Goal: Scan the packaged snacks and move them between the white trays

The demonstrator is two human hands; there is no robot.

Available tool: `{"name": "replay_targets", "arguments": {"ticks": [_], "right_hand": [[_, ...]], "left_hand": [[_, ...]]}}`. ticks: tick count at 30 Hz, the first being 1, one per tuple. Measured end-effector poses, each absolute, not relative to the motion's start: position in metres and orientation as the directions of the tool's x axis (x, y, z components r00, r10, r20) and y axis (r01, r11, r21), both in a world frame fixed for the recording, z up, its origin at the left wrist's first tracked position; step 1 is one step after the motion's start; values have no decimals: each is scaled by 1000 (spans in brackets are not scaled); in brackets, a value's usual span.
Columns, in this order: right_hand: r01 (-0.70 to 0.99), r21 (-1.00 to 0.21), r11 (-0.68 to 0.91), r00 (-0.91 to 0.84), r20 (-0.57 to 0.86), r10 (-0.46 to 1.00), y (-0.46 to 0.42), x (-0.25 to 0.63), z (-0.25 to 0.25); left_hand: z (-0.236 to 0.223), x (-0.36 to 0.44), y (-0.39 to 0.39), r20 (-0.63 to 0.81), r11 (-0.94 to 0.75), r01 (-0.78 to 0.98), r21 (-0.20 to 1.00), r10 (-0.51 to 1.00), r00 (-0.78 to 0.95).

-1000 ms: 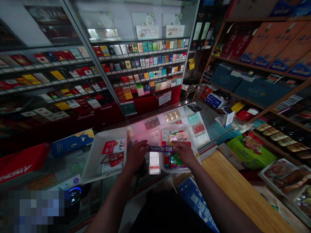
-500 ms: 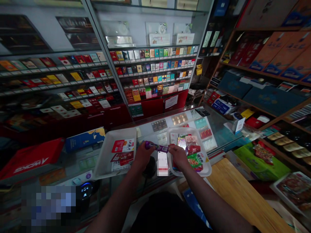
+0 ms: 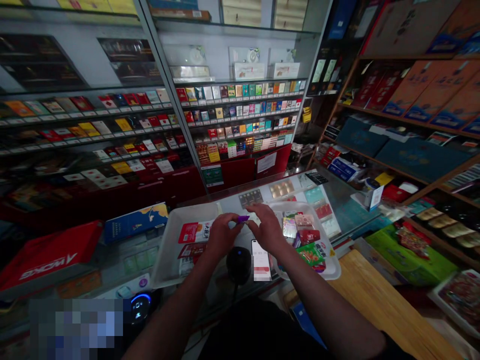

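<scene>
Left hand (image 3: 221, 235) and right hand (image 3: 267, 226) half-close around a purple packet (image 3: 243, 218), grip hidden. White tray (image 3: 168, 262) holds red packets (image 3: 193, 232); second white tray (image 3: 330, 265) holds snack bags (image 3: 310, 254).

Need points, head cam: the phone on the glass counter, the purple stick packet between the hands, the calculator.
Phone (image 3: 261, 255), head view, point on its screen.
Purple stick packet (image 3: 243, 218), head view, point on the exposed end.
Calculator (image 3: 317, 178), head view, point on its keypad.
</scene>
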State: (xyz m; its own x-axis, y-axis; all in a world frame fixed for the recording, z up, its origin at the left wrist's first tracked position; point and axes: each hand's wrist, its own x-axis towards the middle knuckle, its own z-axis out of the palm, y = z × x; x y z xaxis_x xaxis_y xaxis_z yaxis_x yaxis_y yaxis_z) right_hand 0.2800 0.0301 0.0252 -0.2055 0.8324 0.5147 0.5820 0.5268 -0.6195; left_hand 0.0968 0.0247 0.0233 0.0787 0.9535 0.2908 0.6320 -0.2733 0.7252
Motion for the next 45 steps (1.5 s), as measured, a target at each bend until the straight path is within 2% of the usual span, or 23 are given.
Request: {"name": "replay_targets", "arguments": {"ticks": [5, 8, 12, 15, 17, 20, 27, 31, 35, 38, 41, 45], "right_hand": [[666, -469, 580, -365, 473, 802, 34, 264, 36], [692, -470, 548, -351, 444, 824, 36, 256, 38], [631, -633, 448, -187, 436, 880, 41, 256, 32], [503, -820, 271, 11, 320, 947, 46, 264, 21], [388, -904, 181, 68, 224, 972, 50, 272, 11], [279, -954, 111, 117, 149, 982, 54, 281, -4], [159, -986, 56, 177, 84, 981, 56, 294, -41], [221, -975, 14, 174, 53, 983, 53, 302, -57], [363, -932, -19, 196, 56, 979, 48, 310, -69], [498, -867, 24, 186, 134, 973, 46, 316, -78], [621, -777, 98, 100, 203, 974, 46, 323, -87], [696, -706, 131, 21, 202, 979, 42, 329, -96]], "left_hand": [[24, 84, 32, 373, -404, 642, 652, 907, 193], [26, 77, 35, 371, -430, 648, 629, 898, 236], [24, 64, 38, 322, -406, 654, 638, 912, 252], [18, 50, 41, 261, -356, 686, 635, 934, 243], [12, 42, 43, 237, -342, 696, 632, 940, 246], [3, 34, 47, 245, -361, 671, 648, 932, 265], [-14, 31, 56, 205, -336, 673, 659, 941, 269], [-21, 30, 62, 211, -386, 680, 624, 920, 329], [-32, 30, 68, 194, -422, 714, 559, 903, 383], [-44, 30, 70, 181, -449, 740, 501, 890, 417], [-56, 30, 68, 172, -460, 772, 439, 886, 430], [-66, 31, 64, 165, -486, 786, 382, 873, 460]]}}
